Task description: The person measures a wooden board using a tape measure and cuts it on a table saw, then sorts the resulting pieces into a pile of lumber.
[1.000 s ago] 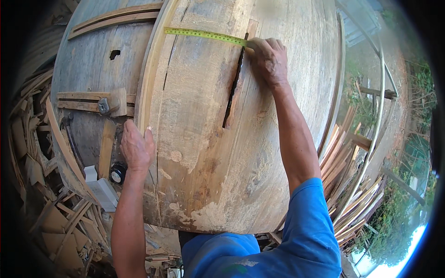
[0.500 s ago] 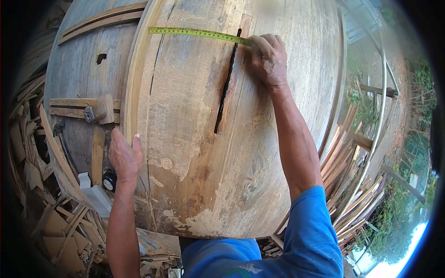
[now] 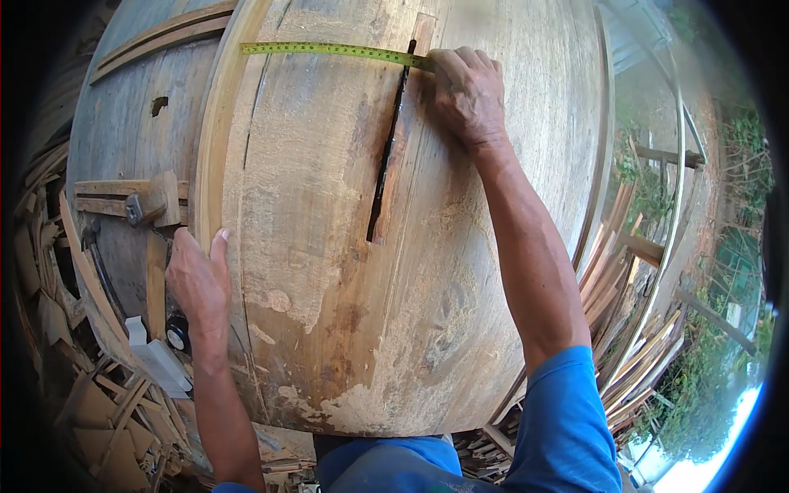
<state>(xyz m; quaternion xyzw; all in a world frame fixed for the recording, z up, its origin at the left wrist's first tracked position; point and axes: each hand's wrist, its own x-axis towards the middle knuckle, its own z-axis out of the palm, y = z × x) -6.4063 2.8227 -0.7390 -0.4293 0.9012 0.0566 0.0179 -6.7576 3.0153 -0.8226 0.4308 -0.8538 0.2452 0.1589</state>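
Hands: right hand [image 3: 467, 97] pins yellow tape measure [image 3: 329, 50] beside saw slot [image 3: 388, 148]; left hand [image 3: 197, 283] open on fence edge [image 3: 215, 140].

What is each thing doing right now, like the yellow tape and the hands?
Tape measure: pulled out flat across the tabletop.
Right hand: pressing the tape's end down.
Left hand: resting on the tabletop edge.
Slot: open, dark.
Wooden tabletop: dusty with sawdust.

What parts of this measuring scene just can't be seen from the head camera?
- Tape measure: its case end is hidden under the right hand; markings too small.
- Left hand: fingers curl behind the wooden slab's edge.
- Slab's far end: cut off by the top edge.
- Slot: depth too dark.
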